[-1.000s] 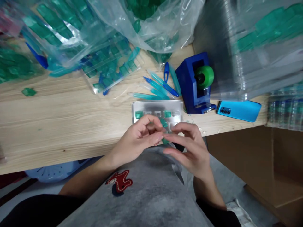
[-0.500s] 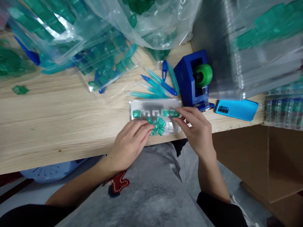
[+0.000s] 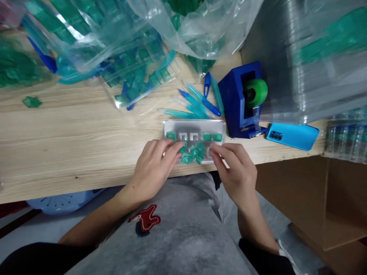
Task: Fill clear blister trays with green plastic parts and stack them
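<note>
A shallow silvery tray (image 3: 189, 124) lies near the table's front edge. Along its back half runs a row of green squares and clear squares, with a green square (image 3: 217, 137) at the right end. Loose green pieces (image 3: 196, 151) are heaped at the tray's front middle. My left hand (image 3: 157, 164) reaches over the tray's left front, thumb and fingertips closed on a green piece (image 3: 182, 146). Over the right front of the tray is my right hand (image 3: 236, 168), its thumb and index finger pinched together; whatever may be between them is too small to make out.
Behind the tray lie blue and teal pens (image 3: 195, 107). A blue tape dispenser (image 3: 233, 99) and a blue phone (image 3: 292, 136) are to the right. Plastic bags of green parts (image 3: 137, 68) fill the back, and one green piece (image 3: 31, 102) lies far left.
My right hand has come away from the green square at the row's right end and moved toward the tray's front. My left hand's fingers have shifted slightly. The view has shifted a little.
</note>
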Demonstrator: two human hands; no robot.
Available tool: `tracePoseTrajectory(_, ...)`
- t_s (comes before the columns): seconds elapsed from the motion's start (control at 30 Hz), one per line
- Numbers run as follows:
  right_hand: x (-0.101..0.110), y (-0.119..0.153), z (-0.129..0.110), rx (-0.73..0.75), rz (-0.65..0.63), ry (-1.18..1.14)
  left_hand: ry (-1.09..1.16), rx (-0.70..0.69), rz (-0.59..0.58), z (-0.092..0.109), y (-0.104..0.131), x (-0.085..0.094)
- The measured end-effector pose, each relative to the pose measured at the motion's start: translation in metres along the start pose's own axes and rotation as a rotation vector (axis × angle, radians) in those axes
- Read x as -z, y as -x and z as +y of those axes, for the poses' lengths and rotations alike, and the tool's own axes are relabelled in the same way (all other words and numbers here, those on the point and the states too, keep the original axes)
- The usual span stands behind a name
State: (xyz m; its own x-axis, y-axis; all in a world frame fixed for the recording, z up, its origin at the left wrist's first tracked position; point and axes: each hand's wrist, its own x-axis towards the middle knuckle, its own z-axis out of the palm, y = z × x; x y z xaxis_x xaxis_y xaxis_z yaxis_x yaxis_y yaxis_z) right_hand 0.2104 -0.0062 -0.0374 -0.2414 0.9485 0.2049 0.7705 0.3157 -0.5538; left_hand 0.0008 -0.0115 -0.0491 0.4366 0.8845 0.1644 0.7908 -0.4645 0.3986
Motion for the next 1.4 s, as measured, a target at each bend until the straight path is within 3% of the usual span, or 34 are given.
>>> tracePoseTrajectory(0.13,-0.004,0.001,-0.009,0.017,-0.017,-0.07,-0.098,-0.035,0.001,-0.002,-0.002,-0.002)
tracePoseTrajectory(0.33,-0.011,-0.006,-0.019,-0.01,-0.049,-0.246,0.03,-0.012,0.034,-0.003,-0.004,0.005)
tracePoseTrajectory(0.6,-0.006,-0.004,-0.011,-0.08,0.032,-0.19,-0.177,-0.114,-0.008,-0.003,-0.003,-0.004)
tracePoseTrajectory(0.7,-0.001,-0.002,-0.012,-0.129,0.045,-0.257,0.073,-0.036,0.005,-0.006,-0.003,0.003)
tracePoseTrajectory(0.83,-0.001,-0.003,-0.025,-0.165,-0.052,-0.513,0.622,0.235,0.039,-0.002,-0.003,0.019)
tracePoseTrajectory(0.9,-0.002,-0.005,-0.033,-0.173,-0.088,-0.648,0.757,0.284,0.072,0.002,-0.004,0.025)
tracePoseTrajectory(1.0,-0.003,-0.009,-0.042,-0.21,-0.1,-0.767,0.727,0.223,0.109,0.007,-0.008,0.031)
tracePoseTrajectory(1.23,0.002,-0.015,-0.048,-0.31,-0.16,-0.719,0.244,-0.108,0.175,0.005,-0.018,0.036)
tracePoseTrajectory(1.4,0.007,-0.015,-0.048,-0.314,-0.182,-0.686,0.287,-0.148,0.165,0.004,-0.014,0.039)
